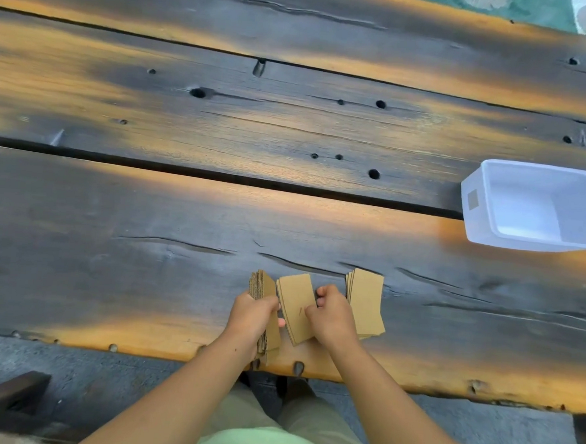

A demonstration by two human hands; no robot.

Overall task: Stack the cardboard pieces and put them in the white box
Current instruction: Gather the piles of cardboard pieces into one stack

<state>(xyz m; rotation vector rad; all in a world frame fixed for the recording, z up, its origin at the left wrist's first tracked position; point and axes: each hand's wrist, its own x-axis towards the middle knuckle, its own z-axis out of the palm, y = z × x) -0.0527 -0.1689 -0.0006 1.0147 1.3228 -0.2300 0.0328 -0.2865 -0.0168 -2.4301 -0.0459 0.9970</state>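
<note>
The left hand (253, 313) grips a stack (267, 289) of cardboard pieces on edge near the table (146, 247) front. The right hand (332, 315) pinches a second batch (293, 304) — a third (367, 300) lies just right. The white box (470, 219) sits empty, well apart — far right.

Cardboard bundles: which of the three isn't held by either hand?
The rightmost cardboard stack lies flat on the table. The left hand grips the left bundle; the right hand holds the middle piece.

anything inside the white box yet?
White box shows only its bare white floor, no cardboard pieces. The near wall hides a strip of floor.
</note>
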